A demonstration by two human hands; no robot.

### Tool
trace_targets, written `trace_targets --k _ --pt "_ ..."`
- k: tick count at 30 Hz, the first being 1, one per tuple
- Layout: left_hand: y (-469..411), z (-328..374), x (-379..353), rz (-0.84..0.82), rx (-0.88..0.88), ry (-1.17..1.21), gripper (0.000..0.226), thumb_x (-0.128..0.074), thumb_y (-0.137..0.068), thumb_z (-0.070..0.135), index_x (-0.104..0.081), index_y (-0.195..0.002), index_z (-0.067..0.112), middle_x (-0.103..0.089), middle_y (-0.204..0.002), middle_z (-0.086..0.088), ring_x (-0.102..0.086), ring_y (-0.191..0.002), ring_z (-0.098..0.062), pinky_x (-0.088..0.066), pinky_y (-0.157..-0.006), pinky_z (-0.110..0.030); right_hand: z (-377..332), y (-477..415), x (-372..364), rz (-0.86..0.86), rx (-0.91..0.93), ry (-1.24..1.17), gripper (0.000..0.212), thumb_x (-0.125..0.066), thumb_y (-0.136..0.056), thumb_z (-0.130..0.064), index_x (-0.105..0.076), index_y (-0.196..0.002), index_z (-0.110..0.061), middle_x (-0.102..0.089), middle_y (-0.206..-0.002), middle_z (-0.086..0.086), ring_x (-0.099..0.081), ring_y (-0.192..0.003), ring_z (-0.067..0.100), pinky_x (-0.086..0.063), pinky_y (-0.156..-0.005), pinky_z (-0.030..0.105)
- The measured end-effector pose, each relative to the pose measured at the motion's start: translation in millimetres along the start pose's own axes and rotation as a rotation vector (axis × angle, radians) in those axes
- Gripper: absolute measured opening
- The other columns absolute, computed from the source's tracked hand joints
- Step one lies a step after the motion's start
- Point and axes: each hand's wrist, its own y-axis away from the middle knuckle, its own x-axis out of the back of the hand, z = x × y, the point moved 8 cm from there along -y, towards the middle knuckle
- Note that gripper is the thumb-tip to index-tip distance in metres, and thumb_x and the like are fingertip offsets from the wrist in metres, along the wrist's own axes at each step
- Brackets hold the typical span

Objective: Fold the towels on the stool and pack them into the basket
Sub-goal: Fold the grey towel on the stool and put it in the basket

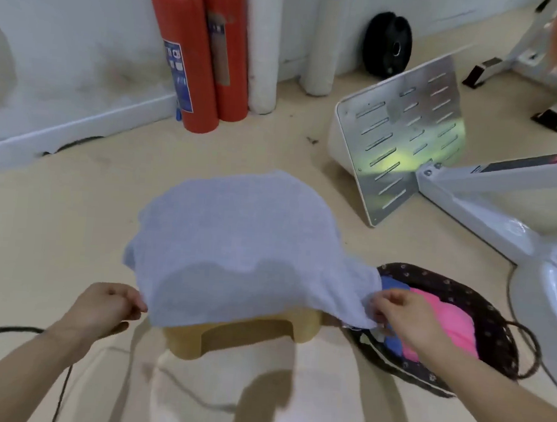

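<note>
Black cable (2,328) on the floor (57,230) at far left, running toward the bottom edge. Left hand (108,308) near the stool's front left corner: fingers curled, thumb and fingertips pinching the near left corner of the light blue towel (236,237). Behind it, 2 red fire extinguishers (182,51) stand upright against the back wall, touching each other.

The towel is spread open over the tan stool (183,338). It covers the whole top and hangs past the left, far and right edges. Only the stool's front edge and 2 front legs show below the cloth. The towel's near edge is held up between the 2 hands, slightly motion-blurred.

Right hand (401,316) at the stool's front right corner: fingers curled, pinching the towel's near right corner, thumb on top. This hand sits over the left rim of the basket.

The dark patterned basket (446,276) stands on the floor just beside the stool's right side, with a loop handle at its right edge. Inside it are a pink towel (456,326) and a blue towel (391,283), bunched and touching. I cannot tell if they are folded.

Farther back on the right: a black spool (388,44) by the wall, a tilted slotted metal plate (405,133), and a white metal stand (486,204) touching the plate's lower corner.
</note>
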Motion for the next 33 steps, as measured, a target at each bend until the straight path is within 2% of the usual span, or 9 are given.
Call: trace_targets --k 4,8,12,15,21,25,29,31,33 --pt "-18.5 7.6 -14.3 -0.037 0.062 0.224 0.020 -0.047 -0.088 0.006 -0.062 -0.074 0.008 -0.062 -0.066 -0.007 -0.058 -0.065 -0.024 -0.052 -0.056 -0.026 19.8 -23.5 -21.8 -0.228 -0.280 0.064 0.046 -0.043 -0.099 -0.040 -0.055 -0.087 0.004 -0.057 -0.065 0.019 -0.057 -0.051 0.028 -0.048 -0.050 0.031" --pt "-26.9 14.4 -19.3 -0.042 0.041 0.360 0.016 -0.048 -0.091 0.018 -0.058 -0.080 0.013 -0.061 -0.076 -0.005 -0.055 -0.073 -0.024 -0.046 -0.064 -0.032 32.2 -31.6 -36.9 -0.438 -0.447 0.048 0.074 -0.037 -0.089 -0.067 -0.054 -0.103 0.004 -0.056 -0.070 0.018 -0.059 -0.054 0.028 -0.049 -0.052 0.029" --pt "-20.3 8.8 -10.7 -0.042 0.058 0.654 0.032 -0.040 -0.094 0.041 -0.057 -0.080 0.018 -0.058 -0.078 -0.002 -0.054 -0.073 -0.020 -0.046 -0.069 -0.034 24.2 -30.7 -28.1 -0.319 -0.318 0.023 0.032 -0.062 -0.091 -0.029 -0.054 -0.077 -0.001 -0.048 -0.049 0.010 -0.045 -0.037 0.018 -0.038 -0.041 0.020" --pt "-11.3 0.2 -9.6 -0.105 0.075 0.747 0.047 -0.040 -0.092 0.059 -0.062 -0.091 0.018 -0.064 -0.084 -0.001 -0.058 -0.080 -0.018 -0.047 -0.078 -0.036 20.7 -25.8 -19.1 -0.163 -0.172 0.137 0.032 -0.065 -0.086 -0.006 -0.048 -0.060 -0.004 -0.042 -0.038 0.005 -0.038 -0.029 0.015 -0.028 -0.032 0.016" --pt "-11.9 16.1 8.9 -0.169 -0.103 0.500 0.025 -0.051 -0.096 0.022 -0.062 -0.111 0.005 -0.071 -0.104 -0.008 -0.062 -0.092 -0.022 -0.054 -0.074 -0.030 20.3 -29.8 -18.1 -0.025 -0.132 0.248 0.014 -0.058 -0.089 -0.016 -0.061 -0.092 -0.003 -0.055 -0.077 0.012 -0.056 -0.067 0.026 -0.046 -0.052 0.030" --pt "-15.3 33.1 35.4 0.092 -0.170 0.397 0.010 -0.050 -0.098 0.013 -0.052 -0.092 0.006 -0.044 -0.069 -0.011 -0.039 -0.047 -0.017 -0.031 -0.035 -0.015 25.5 -10.3 -29.5 -0.154 -0.277 0.289 0.027 -0.053 -0.086 -0.029 -0.056 -0.087 -0.002 -0.062 -0.066 0.014 -0.064 -0.053 0.027 -0.046 -0.043 0.022" --pt "-16.9 24.5 36.5 0.246 -0.174 0.055 0.018 -0.051 -0.096 0.015 -0.046 -0.082 0.006 -0.036 -0.065 -0.007 -0.024 -0.050 -0.015 -0.021 -0.044 -0.020 40.1 34.0 -79.2 -0.592 -0.540 -0.035 0.079 -0.029 -0.090 -0.069 -0.059 -0.104 0.003 -0.072 -0.090 0.021 -0.072 -0.076 0.029 -0.055 -0.055 0.027" --pt "-16.0 23.2 31.8 0.277 -0.195 -0.082 0.021 -0.050 -0.094 0.014 -0.044 -0.076 0.005 -0.037 -0.063 -0.008 -0.026 -0.049 -0.016 -0.022 -0.047 -0.022 32.3 34.6 -91.5 -0.574 -0.550 -0.373 0.067 -0.039 -0.090 -0.064 -0.054 -0.110 -0.002 -0.069 -0.102 0.022 -0.072 -0.081 0.030 -0.059 -0.058 0.037" --pt "-15.6 25.6 33.0 0.324 -0.214 -0.157 0.025 -0.048 -0.092 0.011 -0.040 -0.069 0.006 -0.036 -0.059 -0.007 -0.027 -0.047 -0.018 -0.023 -0.047 -0.022 18.5 23.7 -90.1 -0.429 -0.510 -0.668 0.032 -0.053 -0.095 -0.039 -0.053 -0.104 -0.008 -0.067 -0.095 0.016 -0.069 -0.060 0.022 -0.058 -0.054 0.033"
